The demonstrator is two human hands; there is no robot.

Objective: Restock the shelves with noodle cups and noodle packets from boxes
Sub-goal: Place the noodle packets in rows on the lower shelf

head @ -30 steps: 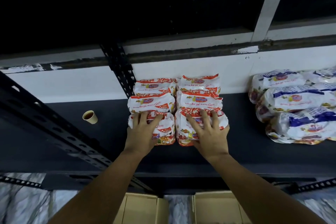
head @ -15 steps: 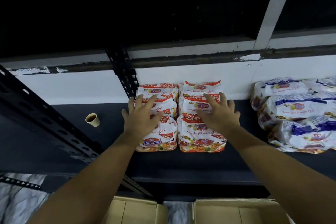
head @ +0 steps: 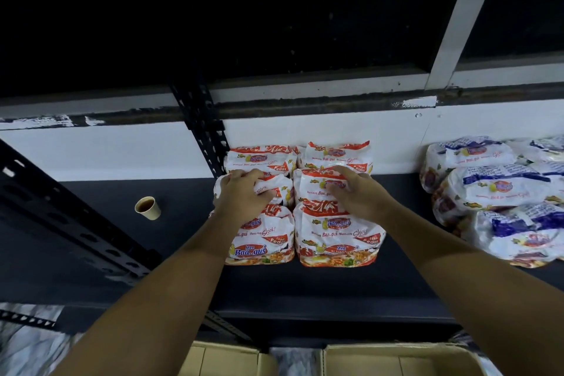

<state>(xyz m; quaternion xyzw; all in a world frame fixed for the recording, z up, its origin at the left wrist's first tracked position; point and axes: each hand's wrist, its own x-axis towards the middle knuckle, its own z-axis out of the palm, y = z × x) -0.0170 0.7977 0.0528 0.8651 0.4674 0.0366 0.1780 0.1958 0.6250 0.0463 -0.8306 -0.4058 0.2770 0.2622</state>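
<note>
Several red-and-white noodle packets lie in two columns on the dark shelf (head: 305,287). The front left packet (head: 259,241) and front right packet (head: 337,236) lie untouched. My left hand (head: 241,195) curls over the middle left packet (head: 276,189), fingers hooked on its far edge. My right hand (head: 355,192) grips the middle right packet (head: 317,189) the same way. Two more packets, the back left (head: 259,159) and the back right (head: 338,154), rest against the white wall.
A pile of blue-and-white noodle packets (head: 494,192) fills the shelf's right side. A small paper cup (head: 148,207) with dark liquid stands at the left. Black perforated rack posts (head: 201,125) rise left of the packets. Open cardboard boxes (head: 396,360) sit below the shelf.
Both hands left the front packets, reached further back with fingers spread, and now close over the middle row packets.
</note>
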